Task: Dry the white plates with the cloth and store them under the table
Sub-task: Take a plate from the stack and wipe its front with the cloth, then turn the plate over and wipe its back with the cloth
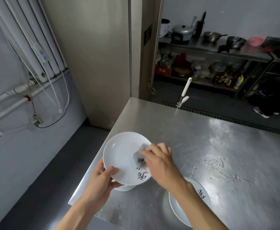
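Steel covers the bench (218,138), and at its near left corner a white plate (121,151) is held just over a stack of plates (125,188); whether it touches the stack I cannot tell. The left hand (101,178) grips the plate at its near left rim, with the thumb (111,170) lying on the upper face and the other fingers curled underneath, so the rim is clamped between them. The plate's hollow face is turned up towards the camera, and a small painted mark shows near its lower right edge. The right hand (159,163) reaches in from the right, its fingers (152,149) bent and bunched together on a small grey cloth (139,161), pressing it against the inside of the plate, right of centre. The cloth sticks out from under the fingertips towards the middle of the plate. A second pile of plates (179,209) sits on the bench at the near right, partly hidden by the right forearm. Water (213,163) lies in streaks on the bench to the right of the hands. A white handle (186,87) rises at the far edge, and a metal shelf (210,47) with pots stands behind.
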